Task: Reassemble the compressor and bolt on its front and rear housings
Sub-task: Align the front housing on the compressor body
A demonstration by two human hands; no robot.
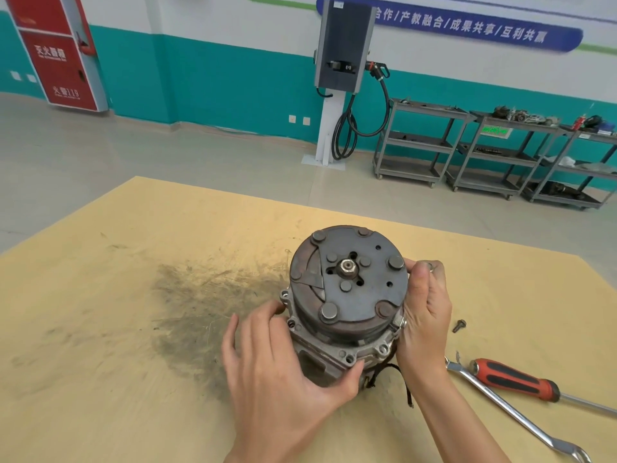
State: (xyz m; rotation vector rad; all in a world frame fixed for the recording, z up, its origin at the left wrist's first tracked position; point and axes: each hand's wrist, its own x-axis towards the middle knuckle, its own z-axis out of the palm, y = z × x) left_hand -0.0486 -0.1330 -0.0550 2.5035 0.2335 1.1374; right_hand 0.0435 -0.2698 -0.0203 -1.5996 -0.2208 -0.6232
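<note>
Compressor (345, 295) stands upright near the middle of the table (100, 345), its round clutch plate facing up with a nut at the centre. To its left the yellow tabletop lies bare but for a dark grease smear (200, 312), with wide room out to the left edge and the far edge. The left hand (277, 372) makes a grip on the lower housing, fingers and thumb curled round the metal body. The right hand (425, 312) grips the right side, thumb on the plate rim and fingers round the body behind. Just right of that hand a small bolt (459, 325) lies loose. Nearer the right edge a wrench (507, 406) and a red-handled screwdriver (516, 379) lie side by side. Beyond the table, grey shelf carts (484, 148) hold assorted metal parts.
</note>
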